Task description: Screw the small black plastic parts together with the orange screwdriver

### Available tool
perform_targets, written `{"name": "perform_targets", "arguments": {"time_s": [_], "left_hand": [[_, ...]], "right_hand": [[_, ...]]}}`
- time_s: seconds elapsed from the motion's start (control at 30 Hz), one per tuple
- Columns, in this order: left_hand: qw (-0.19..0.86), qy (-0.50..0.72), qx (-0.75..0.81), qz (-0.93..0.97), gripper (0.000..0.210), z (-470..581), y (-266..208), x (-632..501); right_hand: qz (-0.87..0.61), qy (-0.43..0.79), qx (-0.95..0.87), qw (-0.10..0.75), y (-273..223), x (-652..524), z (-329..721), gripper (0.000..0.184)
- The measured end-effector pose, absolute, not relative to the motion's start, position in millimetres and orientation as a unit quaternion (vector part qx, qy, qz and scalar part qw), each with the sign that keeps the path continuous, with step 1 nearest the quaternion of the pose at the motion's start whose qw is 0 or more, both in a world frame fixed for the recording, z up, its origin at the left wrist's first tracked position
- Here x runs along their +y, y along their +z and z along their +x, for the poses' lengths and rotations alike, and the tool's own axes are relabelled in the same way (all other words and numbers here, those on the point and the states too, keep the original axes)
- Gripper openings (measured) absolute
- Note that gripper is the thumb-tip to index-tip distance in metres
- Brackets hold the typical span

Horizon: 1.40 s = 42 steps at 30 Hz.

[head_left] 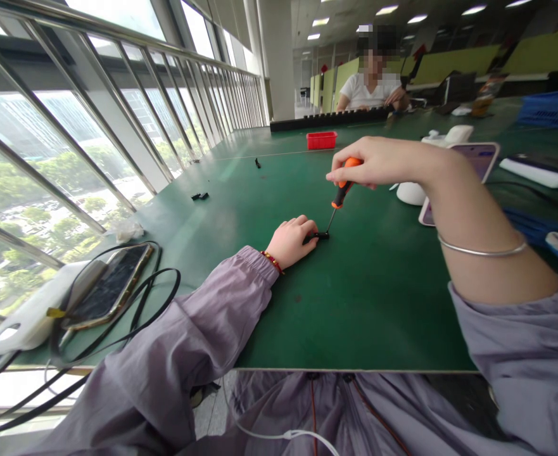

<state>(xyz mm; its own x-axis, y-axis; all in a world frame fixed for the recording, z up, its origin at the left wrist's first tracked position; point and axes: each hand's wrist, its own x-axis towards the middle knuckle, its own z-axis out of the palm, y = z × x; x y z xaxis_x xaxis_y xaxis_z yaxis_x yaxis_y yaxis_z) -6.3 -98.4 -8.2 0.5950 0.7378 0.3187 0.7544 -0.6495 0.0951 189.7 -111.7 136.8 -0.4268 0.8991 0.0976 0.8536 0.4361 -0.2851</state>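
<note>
My right hand [361, 164] grips an orange and black screwdriver [340, 194] from above, its shaft slanting down to the left. The tip meets the right end of a small black part [323, 235] lying on the green tabletop [355, 310]. My left hand [295, 242] rests low on the table, its fingers closed over the left end of that part and hiding some of it. What exactly the black part is cannot be made out.
Small black pieces [200, 196] lie to the left, another black piece [258, 163] farther back. A red bin [321, 140] stands beyond. Left are a phone [112, 285] and black strap [164, 304]; right, a propped phone [473, 158]. A person [371, 88] sits opposite.
</note>
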Motion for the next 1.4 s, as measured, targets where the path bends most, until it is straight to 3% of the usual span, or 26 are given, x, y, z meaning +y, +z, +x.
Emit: {"name": "perform_targets", "arguments": {"time_s": [0.2, 0.4, 0.57, 0.77, 0.9, 1.13, 1.27, 1.4], "left_hand": [[0.022, -0.168, -0.416, -0.893, 0.02, -6.3, -8.2, -98.5], [0.023, -0.168, -0.417, -0.893, 0.019, -5.9, -7.9, -98.8], [0.021, -0.167, -0.416, -0.894, 0.019, -6.1, -7.7, -98.8], [0.023, -0.172, -0.413, -0.894, 0.019, -6.7, -8.8, -98.0], [0.026, -0.17, -0.414, -0.894, 0.019, -6.1, -9.0, -97.9], [0.029, -0.173, -0.414, -0.893, 0.019, -6.4, -9.4, -97.7], [0.028, -0.173, -0.413, -0.894, 0.019, -6.7, -9.7, -97.6], [0.028, -0.172, -0.416, -0.893, 0.019, -6.4, -9.5, -97.9]], "right_hand": [[-0.522, 0.098, -0.839, 0.123, 136.6, -111.0, 190.2, 0.025], [-0.523, 0.105, -0.837, 0.124, 135.6, -111.0, 189.0, 0.037], [-0.519, 0.092, -0.839, 0.134, 135.9, -109.8, 189.9, 0.023], [-0.524, 0.098, -0.837, 0.121, 136.2, -111.9, 189.1, 0.039], [-0.507, 0.079, -0.846, 0.144, 134.5, -110.0, 189.2, 0.028], [-0.519, 0.089, -0.84, 0.129, 135.3, -110.0, 189.4, 0.035], [-0.509, 0.07, -0.847, 0.136, 134.8, -108.1, 190.0, 0.021], [-0.519, 0.093, -0.838, 0.137, 133.9, -109.3, 189.3, 0.035]]}}
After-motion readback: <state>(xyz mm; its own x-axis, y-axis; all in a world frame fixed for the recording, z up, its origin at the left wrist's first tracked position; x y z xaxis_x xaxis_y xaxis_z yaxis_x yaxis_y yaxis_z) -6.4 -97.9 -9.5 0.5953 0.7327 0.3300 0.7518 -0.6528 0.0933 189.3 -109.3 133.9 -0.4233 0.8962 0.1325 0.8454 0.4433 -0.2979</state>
